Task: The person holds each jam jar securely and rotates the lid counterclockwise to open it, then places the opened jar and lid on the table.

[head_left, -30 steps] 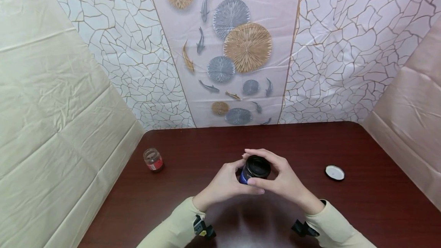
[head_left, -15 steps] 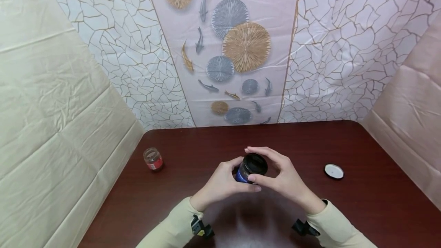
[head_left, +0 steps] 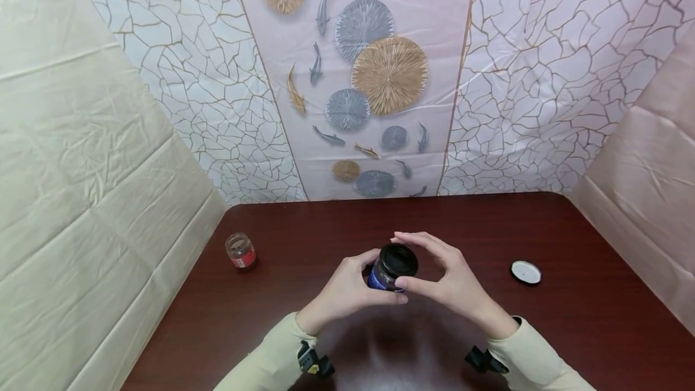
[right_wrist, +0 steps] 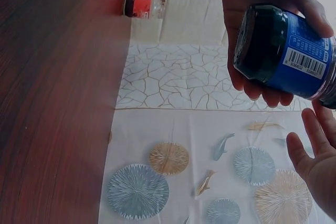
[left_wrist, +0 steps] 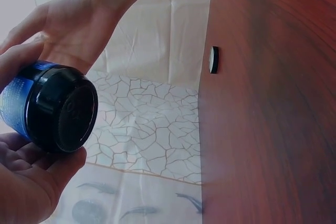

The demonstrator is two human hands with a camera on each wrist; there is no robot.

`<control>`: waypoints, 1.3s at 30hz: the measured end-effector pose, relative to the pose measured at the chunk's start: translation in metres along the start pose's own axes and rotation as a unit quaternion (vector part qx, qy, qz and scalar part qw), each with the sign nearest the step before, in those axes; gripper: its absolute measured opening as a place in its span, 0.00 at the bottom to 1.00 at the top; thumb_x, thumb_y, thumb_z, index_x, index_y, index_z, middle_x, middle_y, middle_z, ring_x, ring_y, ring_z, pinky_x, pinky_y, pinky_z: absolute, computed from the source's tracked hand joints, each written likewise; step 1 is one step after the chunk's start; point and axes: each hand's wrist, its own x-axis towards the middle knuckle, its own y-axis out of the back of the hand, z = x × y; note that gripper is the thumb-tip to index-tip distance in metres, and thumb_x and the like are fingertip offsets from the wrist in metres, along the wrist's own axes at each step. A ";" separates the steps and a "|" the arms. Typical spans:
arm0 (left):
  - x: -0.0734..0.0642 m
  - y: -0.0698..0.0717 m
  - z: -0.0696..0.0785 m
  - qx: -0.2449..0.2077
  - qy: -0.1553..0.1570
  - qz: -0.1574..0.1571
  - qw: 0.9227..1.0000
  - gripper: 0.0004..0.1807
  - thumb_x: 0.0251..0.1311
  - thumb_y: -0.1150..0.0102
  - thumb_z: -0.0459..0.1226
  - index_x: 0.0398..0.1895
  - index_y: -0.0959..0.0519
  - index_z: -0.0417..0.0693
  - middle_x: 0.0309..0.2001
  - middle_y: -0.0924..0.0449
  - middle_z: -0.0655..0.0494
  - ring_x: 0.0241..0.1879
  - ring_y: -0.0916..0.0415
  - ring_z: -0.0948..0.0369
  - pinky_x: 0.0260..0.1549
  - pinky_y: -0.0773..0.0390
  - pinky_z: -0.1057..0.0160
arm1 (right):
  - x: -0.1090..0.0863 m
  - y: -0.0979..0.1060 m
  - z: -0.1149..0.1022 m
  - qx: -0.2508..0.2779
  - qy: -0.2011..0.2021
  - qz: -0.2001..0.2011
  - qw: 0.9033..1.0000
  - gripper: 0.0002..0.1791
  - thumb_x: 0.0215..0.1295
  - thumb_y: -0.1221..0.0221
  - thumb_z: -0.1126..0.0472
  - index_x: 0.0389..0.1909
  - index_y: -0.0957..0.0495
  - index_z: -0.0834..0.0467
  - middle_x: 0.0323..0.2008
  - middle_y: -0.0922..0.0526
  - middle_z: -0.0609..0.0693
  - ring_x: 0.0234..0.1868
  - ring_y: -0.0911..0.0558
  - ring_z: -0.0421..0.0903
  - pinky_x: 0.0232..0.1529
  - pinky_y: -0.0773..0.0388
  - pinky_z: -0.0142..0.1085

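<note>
My left hand [head_left: 347,285] grips a glass jar [head_left: 380,279] with a blue label and dark contents, holding it tilted above the table. The jar's base faces the left wrist camera, and a barcode shows on its label in the right wrist view. On the mouth of the jar sits a black lid [head_left: 399,259]. Around that lid my right hand [head_left: 453,273] is spread loosely, thumb tip overlapping the jar's near side and fingertips just behind the lid. In the right wrist view several right fingers [right_wrist: 298,153] stand apart from the jar; exact thumb contact is unclear.
An uncapped glass jar [head_left: 241,251] with a red label stands at the left on the dark red table [head_left: 304,228]. At the right lies a black-rimmed lid [head_left: 526,272], white inside facing up. Patterned cloth [head_left: 374,77] hangs behind the table.
My left hand and the jar have shifted a little to the left. The right hand has moved slightly right, leaving a wider gap between its palm and the lid.
</note>
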 end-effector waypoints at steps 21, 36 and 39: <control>0.007 -0.005 -0.003 0.032 -0.010 -0.011 0.999 0.30 0.48 0.21 0.49 0.55 0.21 0.54 0.45 0.16 0.67 0.41 0.19 0.69 0.40 0.20 0.65 | 0.006 -0.013 0.004 0.008 -0.002 -0.005 1.000 0.41 0.47 0.25 0.75 0.66 0.27 0.62 0.56 0.19 0.55 0.56 0.20 0.49 0.50 0.22 0.30; 0.004 -0.001 -0.004 0.026 0.002 0.008 1.000 0.29 0.47 0.20 0.49 0.54 0.19 0.57 0.43 0.15 0.68 0.38 0.19 0.67 0.37 0.20 0.65 | 0.007 0.006 -0.005 -0.116 -0.069 -0.036 0.990 0.39 0.54 0.24 0.58 0.69 0.27 0.48 0.58 0.20 0.43 0.61 0.23 0.43 0.63 0.32 0.33; 0.003 -0.002 -0.004 0.028 0.010 0.000 1.000 0.30 0.47 0.20 0.50 0.54 0.19 0.57 0.43 0.15 0.68 0.38 0.19 0.68 0.38 0.20 0.64 | 0.008 0.014 -0.008 -0.135 -0.095 -0.071 0.984 0.39 0.56 0.25 0.53 0.69 0.28 0.45 0.59 0.22 0.40 0.61 0.24 0.40 0.61 0.30 0.33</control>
